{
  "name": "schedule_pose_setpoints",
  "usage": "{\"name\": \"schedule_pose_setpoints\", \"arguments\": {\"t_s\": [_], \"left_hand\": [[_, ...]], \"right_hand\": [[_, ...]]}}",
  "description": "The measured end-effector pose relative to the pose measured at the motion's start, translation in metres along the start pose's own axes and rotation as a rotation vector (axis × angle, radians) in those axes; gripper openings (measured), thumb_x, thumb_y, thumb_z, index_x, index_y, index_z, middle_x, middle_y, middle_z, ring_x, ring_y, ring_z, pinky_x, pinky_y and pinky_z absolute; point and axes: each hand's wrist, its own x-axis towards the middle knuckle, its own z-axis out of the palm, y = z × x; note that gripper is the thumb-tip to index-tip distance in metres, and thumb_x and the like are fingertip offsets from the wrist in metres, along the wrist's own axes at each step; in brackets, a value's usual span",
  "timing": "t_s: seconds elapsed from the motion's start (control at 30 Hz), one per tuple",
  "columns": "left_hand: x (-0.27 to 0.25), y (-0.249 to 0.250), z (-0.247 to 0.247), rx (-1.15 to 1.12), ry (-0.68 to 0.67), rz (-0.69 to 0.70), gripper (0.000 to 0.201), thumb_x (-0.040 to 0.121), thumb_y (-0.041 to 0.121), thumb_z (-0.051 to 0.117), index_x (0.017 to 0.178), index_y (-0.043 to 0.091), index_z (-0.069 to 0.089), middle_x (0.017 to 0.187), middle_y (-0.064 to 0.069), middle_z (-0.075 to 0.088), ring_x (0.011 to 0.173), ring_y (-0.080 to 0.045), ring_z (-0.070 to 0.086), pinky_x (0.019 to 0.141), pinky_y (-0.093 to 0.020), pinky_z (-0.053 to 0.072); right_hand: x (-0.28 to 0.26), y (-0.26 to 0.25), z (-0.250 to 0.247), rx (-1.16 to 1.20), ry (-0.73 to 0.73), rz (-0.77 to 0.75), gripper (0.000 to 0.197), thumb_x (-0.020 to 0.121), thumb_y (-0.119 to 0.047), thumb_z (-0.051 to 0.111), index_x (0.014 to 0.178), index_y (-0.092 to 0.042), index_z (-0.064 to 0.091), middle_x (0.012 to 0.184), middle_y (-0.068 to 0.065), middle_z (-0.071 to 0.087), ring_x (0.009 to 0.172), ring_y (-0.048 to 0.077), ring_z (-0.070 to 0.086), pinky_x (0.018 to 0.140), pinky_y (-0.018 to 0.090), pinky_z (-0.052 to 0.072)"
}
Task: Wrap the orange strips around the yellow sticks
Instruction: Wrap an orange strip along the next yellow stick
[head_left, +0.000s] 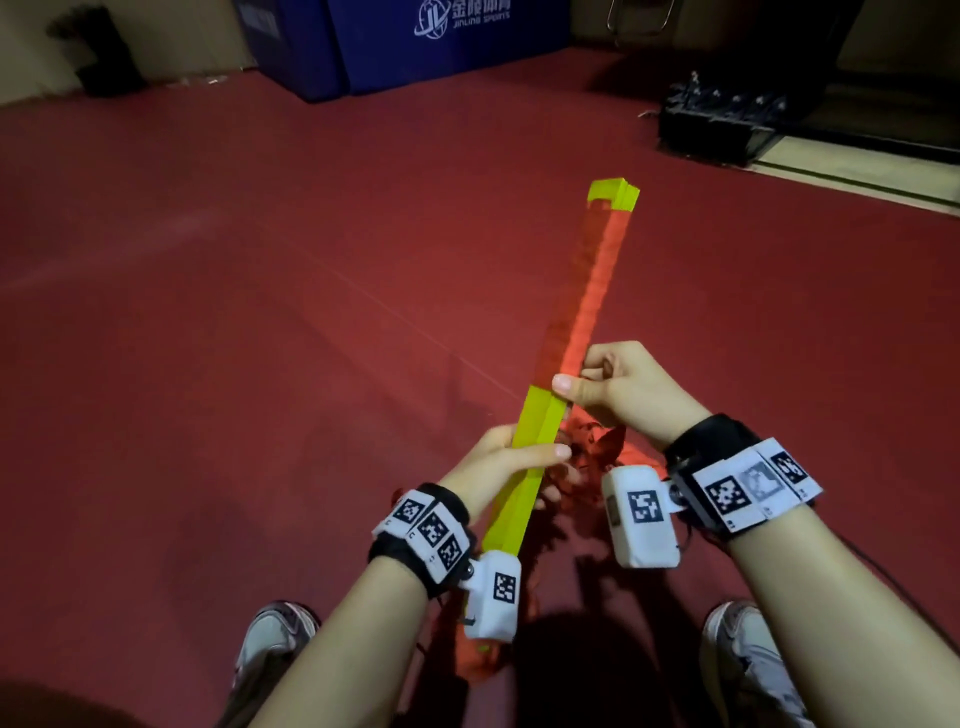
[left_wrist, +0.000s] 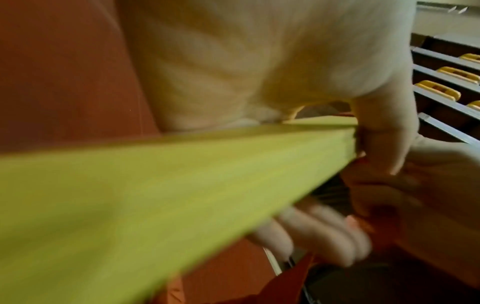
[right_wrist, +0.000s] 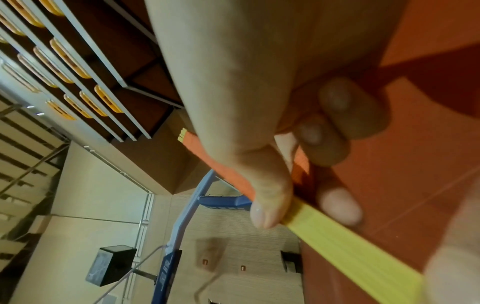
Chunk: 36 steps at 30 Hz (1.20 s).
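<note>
Both-handed, yellow sticks, orange strip.

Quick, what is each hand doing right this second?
Left hand: closed round the bare lower part of the yellow sticks.
Right hand: thumb and fingers pinching the orange strip against the sticks, at the wrap's lower edge.
</note>
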Motion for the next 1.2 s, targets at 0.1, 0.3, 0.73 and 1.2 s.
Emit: {"name": "schedule_pose_setpoints", "arguments": {"t_s": [0.1, 0.3, 0.73, 1.2], "left_hand": [[0.000, -0.005, 0.007, -0.056, 0.054, 0.006, 0.020, 0.083, 0.027, 0.076, 0.097, 0.013, 0.077, 0.069, -0.014, 0.065, 0.059, -0.024, 0.059, 0.061, -0.032, 0.048], [0.011, -0.016, 0.029, 0.098, 0.473, 0.163, 0.020, 0.080, 0.031, 0.079, 0.064, 0.025, 0.071, 0.057, -0.006, 0.061, 0.053, -0.025, 0.056, 0.056, -0.035, 0.047], [0.011, -0.008, 0.030, 0.423, 0.198, 0.163, 0.041, 0.084, 0.030, 0.077, 0.115, 0.018, 0.052, 0.093, 0.006, 0.065, 0.089, -0.017, 0.064, 0.080, -0.036, 0.052], [-0.004, -0.013, 0.009, -0.226, -0.008, -0.123, 0.019, 0.095, 0.014, 0.064, 0.077, 0.015, 0.060, 0.055, 0.000, 0.035, 0.043, -0.013, 0.032, 0.049, -0.024, 0.030]], "right_hand": [[-0.003, 0.002, 0.001, 0.012, 0.071, -0.024, 0.034, 0.090, -0.012, 0.073, 0.064, -0.006, 0.052, 0.054, 0.007, 0.063, 0.036, 0.008, 0.038, 0.037, 0.017, 0.031], [-0.002, 0.016, 0.019, -0.397, 0.327, -0.049, 0.031, 0.089, -0.028, 0.074, 0.068, -0.008, 0.064, 0.056, 0.004, 0.068, 0.053, 0.015, 0.063, 0.056, 0.024, 0.044], [0.006, 0.031, 0.009, -0.221, 0.252, 0.023, 0.023, 0.084, -0.030, 0.078, 0.075, -0.013, 0.066, 0.065, -0.002, 0.064, 0.060, 0.014, 0.059, 0.061, 0.039, 0.049], [0.001, 0.015, -0.017, 0.014, 0.011, 0.063, 0.016, 0.093, 0.003, 0.063, 0.077, 0.001, 0.063, 0.058, 0.010, 0.066, 0.036, 0.010, 0.039, 0.035, 0.019, 0.032]]}}
